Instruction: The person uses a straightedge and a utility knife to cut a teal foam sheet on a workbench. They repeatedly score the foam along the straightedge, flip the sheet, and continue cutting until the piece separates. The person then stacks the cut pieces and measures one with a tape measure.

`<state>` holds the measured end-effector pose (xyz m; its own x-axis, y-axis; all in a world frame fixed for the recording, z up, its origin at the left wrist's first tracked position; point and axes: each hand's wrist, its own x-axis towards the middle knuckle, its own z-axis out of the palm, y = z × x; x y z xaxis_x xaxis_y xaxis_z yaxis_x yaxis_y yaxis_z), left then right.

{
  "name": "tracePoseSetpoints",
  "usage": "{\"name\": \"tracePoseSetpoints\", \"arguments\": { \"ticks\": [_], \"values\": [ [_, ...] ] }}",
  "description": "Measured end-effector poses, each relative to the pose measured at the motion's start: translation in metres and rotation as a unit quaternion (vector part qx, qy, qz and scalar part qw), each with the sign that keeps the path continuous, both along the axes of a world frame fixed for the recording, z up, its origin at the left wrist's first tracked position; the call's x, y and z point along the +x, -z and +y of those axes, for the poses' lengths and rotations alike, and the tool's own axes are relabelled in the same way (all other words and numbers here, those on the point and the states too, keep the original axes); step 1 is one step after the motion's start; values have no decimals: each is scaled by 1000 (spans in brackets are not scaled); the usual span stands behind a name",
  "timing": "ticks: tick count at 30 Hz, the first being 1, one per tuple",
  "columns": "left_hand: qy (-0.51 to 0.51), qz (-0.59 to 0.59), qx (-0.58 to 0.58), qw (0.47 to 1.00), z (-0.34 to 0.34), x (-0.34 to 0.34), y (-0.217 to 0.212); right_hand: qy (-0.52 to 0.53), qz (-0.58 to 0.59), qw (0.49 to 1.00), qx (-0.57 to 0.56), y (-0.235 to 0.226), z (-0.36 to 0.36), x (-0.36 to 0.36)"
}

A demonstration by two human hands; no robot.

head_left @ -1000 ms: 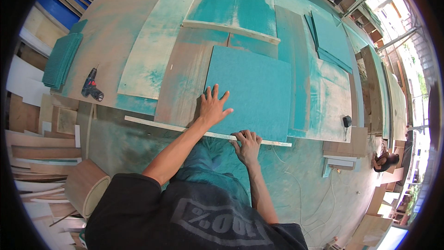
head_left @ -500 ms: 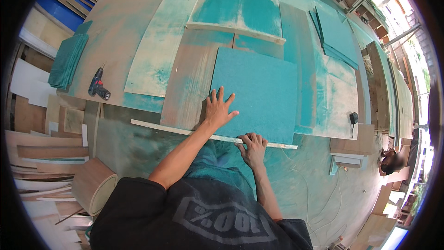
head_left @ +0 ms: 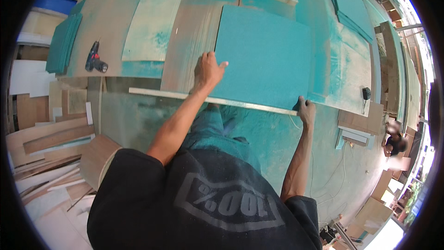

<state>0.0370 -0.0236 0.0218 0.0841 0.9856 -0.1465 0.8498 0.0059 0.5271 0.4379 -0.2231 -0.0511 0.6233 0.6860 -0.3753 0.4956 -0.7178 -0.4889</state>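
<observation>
A square teal board lies on the workbench in front of me. Along its near edge runs a long, thin wooden strip, sticking out well past the board to the left. My left hand is at the board's left edge, its fingers curled down beside the edge and its thumb over the top face. At the near right corner, my right hand is closed on the board's corner, next to the strip's right end. Some of its fingers are hidden below the edge.
A cordless drill and a stack of teal boards are at the left. More teal panels lie at the far right, with a small black tool nearer. Wood offcuts fill the lower left. Another person is at the right.
My left hand has gone from lying spread on the board to its left edge. My right hand has slid right along the strip to the board's corner. The whole view has shifted.
</observation>
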Motion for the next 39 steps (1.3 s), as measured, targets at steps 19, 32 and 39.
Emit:
{"name": "tracePoseSetpoints", "arguments": {
  "ticks": [19, 32, 39],
  "values": [
    [-11, -25, 49, 998, 3, 5, 22, 39, -80, 989, 121, -12, -3, -22],
    [-6, 0, 51, 999, -2, -1, 24, 59, -83, 984, 143, -31, 2, -36],
    [-10, 8, 28, 1000, -5, 1, 17, 62, -100, 988, 99, -48, 8, -46]
  ]
}}
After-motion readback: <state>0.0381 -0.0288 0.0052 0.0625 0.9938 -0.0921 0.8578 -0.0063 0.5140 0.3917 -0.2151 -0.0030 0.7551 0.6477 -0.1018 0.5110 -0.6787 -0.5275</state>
